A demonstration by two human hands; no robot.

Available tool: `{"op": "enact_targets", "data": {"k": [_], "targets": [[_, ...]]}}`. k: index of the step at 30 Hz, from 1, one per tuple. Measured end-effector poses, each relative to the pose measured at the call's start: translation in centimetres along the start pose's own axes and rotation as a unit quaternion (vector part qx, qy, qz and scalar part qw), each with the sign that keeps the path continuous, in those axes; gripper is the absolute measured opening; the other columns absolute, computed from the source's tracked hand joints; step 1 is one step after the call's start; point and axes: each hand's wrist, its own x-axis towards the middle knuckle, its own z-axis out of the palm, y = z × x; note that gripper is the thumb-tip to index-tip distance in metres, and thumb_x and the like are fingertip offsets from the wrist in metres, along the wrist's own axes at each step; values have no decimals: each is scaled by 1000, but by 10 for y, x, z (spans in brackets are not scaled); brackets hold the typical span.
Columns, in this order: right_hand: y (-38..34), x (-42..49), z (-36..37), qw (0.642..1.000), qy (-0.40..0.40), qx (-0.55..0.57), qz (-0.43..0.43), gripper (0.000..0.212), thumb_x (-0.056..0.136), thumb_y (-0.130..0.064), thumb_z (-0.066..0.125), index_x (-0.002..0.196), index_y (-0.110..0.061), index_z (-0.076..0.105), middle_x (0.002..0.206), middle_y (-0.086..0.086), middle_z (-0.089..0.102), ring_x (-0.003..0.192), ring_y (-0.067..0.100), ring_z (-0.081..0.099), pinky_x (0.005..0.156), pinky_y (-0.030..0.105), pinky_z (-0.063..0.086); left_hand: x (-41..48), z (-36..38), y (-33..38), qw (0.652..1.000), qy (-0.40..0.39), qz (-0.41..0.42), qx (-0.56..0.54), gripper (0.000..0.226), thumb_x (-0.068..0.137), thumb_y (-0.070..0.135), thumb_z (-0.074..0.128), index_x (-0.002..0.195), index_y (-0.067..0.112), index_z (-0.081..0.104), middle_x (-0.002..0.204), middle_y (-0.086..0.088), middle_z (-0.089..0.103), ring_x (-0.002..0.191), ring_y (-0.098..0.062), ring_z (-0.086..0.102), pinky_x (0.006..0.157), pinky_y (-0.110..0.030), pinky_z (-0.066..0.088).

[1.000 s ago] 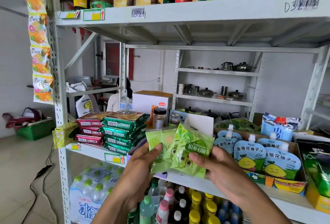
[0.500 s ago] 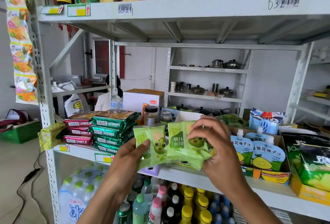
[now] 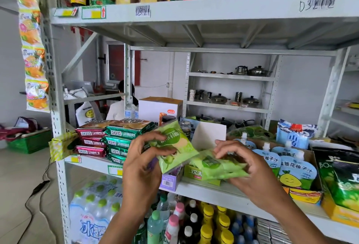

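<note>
In front of the middle shelf [image 3: 223, 191], my left hand [image 3: 144, 164] pinches one light green snack packet [image 3: 173, 146], held upright and tilted. My right hand [image 3: 246, 164] grips two or more matching green packets [image 3: 215, 166] lying nearly flat, just above a small green carton [image 3: 194, 173] on the shelf. The two sets of packets are apart, the left one higher.
Stacked red and green biscuit packs [image 3: 112, 138] lie left of my hands. Blue spouted juice pouches [image 3: 291, 168] stand in a box on the right, next to dark green bags [image 3: 342, 177]. Bottles [image 3: 194, 222] fill the shelf below. A seated person [image 3: 120, 103] is behind the rack.
My right hand has pulled its packets away from the left one, down and to the right toward the shelf. The left hand keeps a single packet, raised slightly.
</note>
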Motion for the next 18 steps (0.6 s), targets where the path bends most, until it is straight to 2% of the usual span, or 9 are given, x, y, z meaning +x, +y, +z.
{"op": "enact_targets", "data": {"k": [3,5,6,7,9,12,14,16,18], "targets": [[2,0,5,999,-31,-41,-6,49,78,3,85,104,-34,68,131,-5,63,140,16,51,115,40,40,0,4,6,995,-10,-65,-80,46,75,-22,76,92,21,81,108,5,71,110,-15,67,82,-26,59],[0,3,7,998,-33,-45,10,44,79,-9,88,108,-36,68,141,-9,57,141,13,48,115,41,39,3,7,11,978,-37,-148,-146,35,84,1,80,83,36,78,83,10,72,79,-6,68,69,-20,57],[-2,4,8,998,-32,-29,34,44,79,-18,89,113,-38,68,146,-12,54,142,10,47,115,41,39,4,9,11,970,-52,-174,-162,31,87,7,78,77,36,76,71,12,67,66,-3,62,63,-18,53],[-4,6,9,997,-31,-1,68,47,79,-27,89,118,-42,66,147,-14,55,140,7,49,115,42,39,6,12,10,963,-71,-195,-174,25,91,11,75,78,32,76,69,13,66,65,-2,61,63,-21,54],[-8,11,13,989,-40,59,131,54,79,-37,85,125,-51,61,137,-17,65,129,4,59,113,44,45,8,18,5,945,-127,-224,-200,10,99,24,68,102,20,77,92,3,72,87,-14,67,83,-42,60],[-10,20,21,983,-45,45,173,55,79,-47,79,128,-42,56,123,-24,70,116,-2,65,109,41,50,6,26,-2,905,-202,-303,-219,50,100,61,52,138,31,63,137,12,66,129,-9,59,117,-45,41],[-9,25,24,983,-30,36,180,57,78,-51,78,128,-39,53,121,-26,70,113,-5,65,106,40,51,8,29,-1,878,-249,-342,-223,79,86,85,49,153,42,43,156,22,45,142,-2,43,125,-44,28],[-5,29,25,983,-24,27,181,65,77,-55,79,130,-40,45,121,-18,73,111,-1,68,102,40,54,7,33,1,870,-298,-312,-238,84,88,68,65,156,31,34,154,19,48,139,0,48,120,-36,37],[-1,32,20,981,-43,-5,187,79,73,-57,80,135,-45,33,117,-12,74,107,1,70,98,39,57,8,37,1,868,-330,-279,-243,59,94,37,71,144,24,42,138,12,65,129,-6,60,108,-29,49]]}}
